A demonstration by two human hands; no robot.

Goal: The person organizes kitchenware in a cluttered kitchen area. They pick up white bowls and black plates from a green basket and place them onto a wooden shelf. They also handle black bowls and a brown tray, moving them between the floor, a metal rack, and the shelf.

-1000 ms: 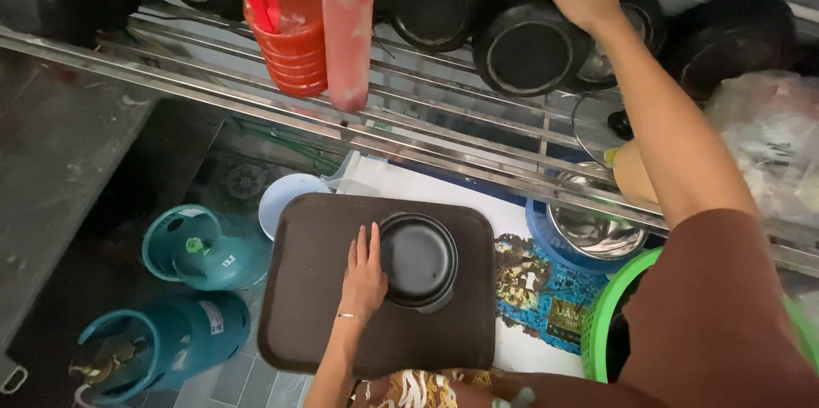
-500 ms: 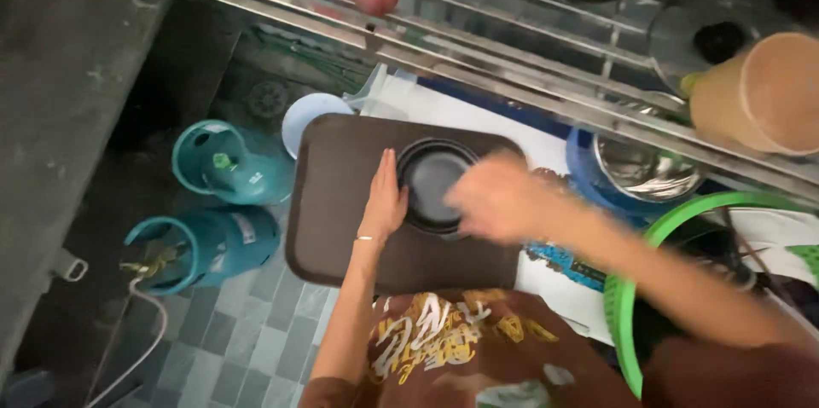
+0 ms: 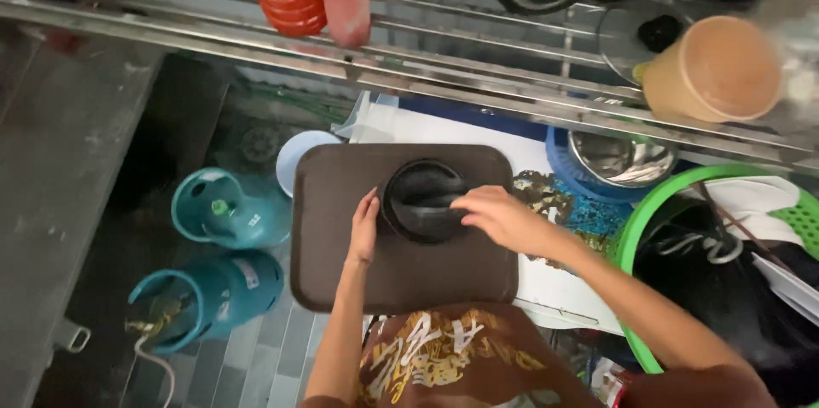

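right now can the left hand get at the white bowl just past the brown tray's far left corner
Probably yes. The left hand rests on the brown tray beside the black bowls, and the white bowl lies past the tray's far left corner with nothing between them; the tray's edge covers part of it.

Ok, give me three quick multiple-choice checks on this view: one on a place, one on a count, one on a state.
1. The black bowls sit on:
A the brown tray
B the metal rack
C the floor

2. Teal gas cylinders on the floor:
A one
B two
C three

3. The right hand is:
A raised to the rack
B resting on the stacked bowls
C inside the green basket

Answers: 1 A, the brown tray lies under them. 2 B, upper cylinder and lower cylinder. 3 B, its fingers lie on the top bowl; the left hand rests beside it.
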